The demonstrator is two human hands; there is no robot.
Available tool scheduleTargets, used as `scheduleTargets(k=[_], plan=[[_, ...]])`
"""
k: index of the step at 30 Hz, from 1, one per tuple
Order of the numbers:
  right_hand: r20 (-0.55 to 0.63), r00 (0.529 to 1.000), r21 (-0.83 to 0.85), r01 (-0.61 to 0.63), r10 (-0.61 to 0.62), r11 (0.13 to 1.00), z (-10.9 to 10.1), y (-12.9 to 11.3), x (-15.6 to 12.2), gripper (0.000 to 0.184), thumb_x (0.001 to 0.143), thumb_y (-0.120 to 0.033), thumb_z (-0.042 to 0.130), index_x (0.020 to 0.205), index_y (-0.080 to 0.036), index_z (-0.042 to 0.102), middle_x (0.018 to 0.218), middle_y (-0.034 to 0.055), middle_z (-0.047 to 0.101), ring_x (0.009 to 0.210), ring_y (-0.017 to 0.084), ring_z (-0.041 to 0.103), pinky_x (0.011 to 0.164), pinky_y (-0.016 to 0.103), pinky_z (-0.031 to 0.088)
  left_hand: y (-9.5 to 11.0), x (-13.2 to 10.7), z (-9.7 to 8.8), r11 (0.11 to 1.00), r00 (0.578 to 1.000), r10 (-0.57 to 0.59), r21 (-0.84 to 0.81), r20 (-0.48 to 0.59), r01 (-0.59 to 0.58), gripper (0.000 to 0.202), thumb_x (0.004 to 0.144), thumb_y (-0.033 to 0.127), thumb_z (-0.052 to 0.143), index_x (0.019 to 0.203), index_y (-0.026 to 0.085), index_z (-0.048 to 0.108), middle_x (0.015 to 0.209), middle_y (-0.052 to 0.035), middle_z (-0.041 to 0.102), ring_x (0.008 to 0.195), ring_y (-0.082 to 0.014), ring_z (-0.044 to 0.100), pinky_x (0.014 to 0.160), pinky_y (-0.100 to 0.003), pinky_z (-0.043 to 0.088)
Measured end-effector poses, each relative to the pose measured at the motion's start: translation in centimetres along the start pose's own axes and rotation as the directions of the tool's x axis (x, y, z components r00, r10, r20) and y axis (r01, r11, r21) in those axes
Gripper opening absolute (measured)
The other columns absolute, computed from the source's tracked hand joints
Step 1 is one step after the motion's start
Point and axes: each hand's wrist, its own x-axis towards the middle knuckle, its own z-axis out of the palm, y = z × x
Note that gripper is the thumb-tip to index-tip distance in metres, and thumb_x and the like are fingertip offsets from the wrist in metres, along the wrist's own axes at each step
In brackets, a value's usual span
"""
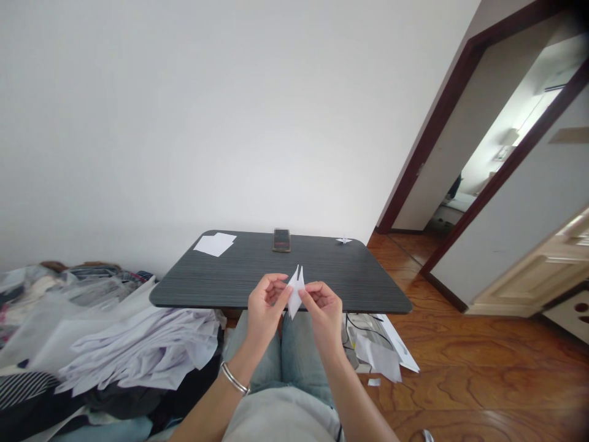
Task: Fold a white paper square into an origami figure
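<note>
A small white folded paper (296, 293), diamond-shaped with two narrow points at its top, is held upright over the near edge of the dark table (230, 279). My left hand (268, 302) pinches its left side between thumb and fingers. On the opposite side, my right hand (323, 305) grips the paper the same way. A silver bangle (234, 379) circles my left wrist. Farther back on the tabletop, a folded paper crane (343, 240) rests near the right corner.
White paper sheets (215, 244) lie at the table's back left. A phone (281, 240) leans near the back middle. Heaped clothes (142, 350) fill the left side. Loose papers (380, 358) and cables are on the wooden floor (460, 368) at right, near a doorway.
</note>
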Motion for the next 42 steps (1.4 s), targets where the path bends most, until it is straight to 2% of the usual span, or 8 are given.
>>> scheduleTargets(k=[3,13,20,23,30,35,38,42], plan=[[0.039,0.998,0.051,-0.047,0.045,0.998,0.01,0.00,0.26,0.025,0.069,-0.030,0.073,0.085,-0.019,0.057,0.068,-0.0005,0.062,0.061,0.014,0.056,0.057,0.024,0.044,-0.02,0.09,-0.19,0.999,1.000,0.012,0.049,0.029,-0.014,0.023,0.075,0.025,0.067,0.095,0.015,0.061,0.070,-0.0014,0.066,0.062,-0.0126,0.063,0.059,-0.021,0.051],[0.042,0.999,-0.052,-0.014,0.016,0.999,-0.47,0.53,0.67,0.019,0.077,-0.034,0.066,0.071,-0.017,0.060,0.062,-0.0011,0.057,0.057,0.012,0.050,0.056,0.024,0.038,-0.33,-0.02,-0.32,0.984,0.996,0.063,0.163,0.061,-0.072,0.019,0.076,0.024,0.066,0.093,0.017,0.065,0.071,-0.0020,0.070,0.063,-0.0145,0.066,0.062,-0.024,0.053],[0.052,0.998,-0.060,0.048,-0.045,0.997,-0.38,0.37,0.65,0.018,0.077,-0.030,0.065,0.066,-0.016,0.063,0.071,0.0021,0.060,0.065,0.015,0.053,0.061,0.026,0.039,-0.41,0.59,-0.31,0.983,0.977,-0.181,0.008,0.112,0.181,0.024,0.071,0.030,0.069,0.086,0.013,0.067,0.062,-0.0008,0.066,0.058,-0.0140,0.062,0.058,-0.024,0.051],[0.070,0.996,-0.074,0.052,-0.047,0.996,-0.32,0.43,0.60,0.017,0.076,-0.028,0.067,0.065,-0.017,0.062,0.069,0.0013,0.058,0.065,0.015,0.052,0.061,0.026,0.040,-0.52,0.79,-0.30,0.971,0.969,-0.230,-0.037,0.091,0.234,0.022,0.067,0.031,0.072,0.079,0.013,0.067,0.063,-0.0013,0.066,0.057,-0.0129,0.060,0.055,-0.022,0.049],[0.006,1.000,-0.066,0.029,-0.028,0.997,-0.30,0.42,0.53,0.014,0.072,-0.025,0.070,0.071,-0.018,0.057,0.067,-0.0017,0.056,0.063,0.013,0.052,0.059,0.024,0.041,-0.40,0.74,-0.49,0.976,0.975,-0.213,-0.042,0.068,0.216,0.017,0.067,0.029,0.072,0.070,0.014,0.066,0.060,0.0002,0.064,0.052,-0.0099,0.055,0.049,-0.019,0.044],[0.034,0.998,-0.020,-0.043,0.044,0.999,-0.59,0.54,0.88,0.019,0.070,-0.025,0.071,0.085,-0.018,0.061,0.071,-0.0001,0.061,0.066,0.014,0.056,0.061,0.025,0.043,-0.14,0.78,-0.62,0.985,0.984,-0.168,0.042,0.055,0.166,0.016,0.069,0.030,0.070,0.070,0.014,0.067,0.060,0.0000,0.064,0.052,-0.0108,0.055,0.049,-0.019,0.044],[0.082,0.992,-0.021,-0.096,0.097,0.995,-0.69,0.71,1.01,0.015,0.071,-0.028,0.070,0.078,-0.016,0.064,0.068,0.0008,0.062,0.062,0.014,0.055,0.059,0.025,0.042,0.04,0.71,-0.60,0.983,0.983,-0.165,0.098,0.079,0.157,0.017,0.071,0.031,0.068,0.069,0.014,0.066,0.060,-0.0002,0.063,0.052,-0.0107,0.054,0.049,-0.019,0.043],[0.064,0.996,-0.062,-0.064,0.068,0.996,-0.66,0.87,0.85,0.015,0.073,-0.030,0.068,0.068,-0.016,0.063,0.062,-0.0005,0.061,0.057,0.012,0.052,0.057,0.025,0.040,-0.11,0.62,-0.51,0.982,0.981,-0.164,0.112,0.104,0.153,0.020,0.073,0.033,0.066,0.068,0.014,0.064,0.060,0.0001,0.061,0.053,-0.0109,0.052,0.049,-0.020,0.041]])
